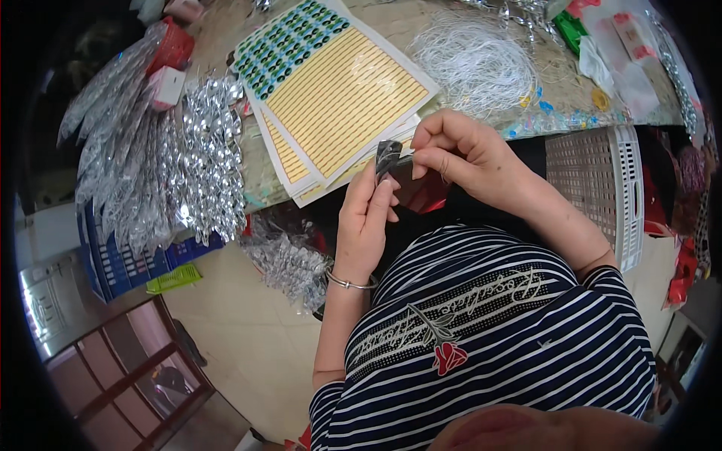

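Down below fingers (440,126) and table (398,22), floor (226,338)

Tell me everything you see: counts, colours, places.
Table: one, greyish, top.
Printed sheets: several, yellow and blue-green, table middle.
Cord tangle: one, white, right of sheets.
Strands: many, silver, table's left.
Box: one, pink-white, by container.
Container: one, red, upper left.
Blue crate: one, below strands.
Pale crate: one, grey-white, right.
Dark strip: one, centre.
Bracelet: one, silver, left wrist.
Shirt: one, striped navy, lower centre.
Left fingers: one hand, pinching strip.
Right fingers: one hand, right of strip.
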Tool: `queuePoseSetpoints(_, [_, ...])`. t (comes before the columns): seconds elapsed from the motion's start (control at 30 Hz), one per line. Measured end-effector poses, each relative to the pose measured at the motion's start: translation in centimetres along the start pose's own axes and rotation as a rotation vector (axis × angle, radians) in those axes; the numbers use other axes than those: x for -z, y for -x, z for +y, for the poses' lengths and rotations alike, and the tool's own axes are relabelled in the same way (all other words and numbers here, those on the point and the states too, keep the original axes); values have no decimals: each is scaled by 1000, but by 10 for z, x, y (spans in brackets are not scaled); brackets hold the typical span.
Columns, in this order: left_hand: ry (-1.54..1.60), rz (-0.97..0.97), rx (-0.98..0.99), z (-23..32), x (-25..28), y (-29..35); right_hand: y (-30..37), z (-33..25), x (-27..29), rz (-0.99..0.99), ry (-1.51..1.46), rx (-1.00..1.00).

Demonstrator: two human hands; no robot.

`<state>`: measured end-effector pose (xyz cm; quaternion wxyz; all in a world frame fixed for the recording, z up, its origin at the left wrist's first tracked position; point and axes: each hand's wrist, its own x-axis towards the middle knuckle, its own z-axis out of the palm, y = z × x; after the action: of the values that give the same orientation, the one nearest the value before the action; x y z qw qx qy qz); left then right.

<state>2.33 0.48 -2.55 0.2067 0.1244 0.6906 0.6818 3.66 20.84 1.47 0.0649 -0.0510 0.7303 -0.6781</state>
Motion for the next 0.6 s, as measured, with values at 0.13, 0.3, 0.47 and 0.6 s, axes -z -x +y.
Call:
queuePoseSetpoints(0.13, [2,27,15,3,-1,2,1,9,-9,-18,12,1])
queuePoseSetpoints(0.3, [36,28,9,1,0,3,4,6,-14,48,59,19])
queuePoseSetpoints(0.47, [53,43,39,1,1,4,5,8,-13,86,75,69])
queuePoseSetpoints(0.6, [34,64,44,2,1,5,6,8,-10,115,118,62])
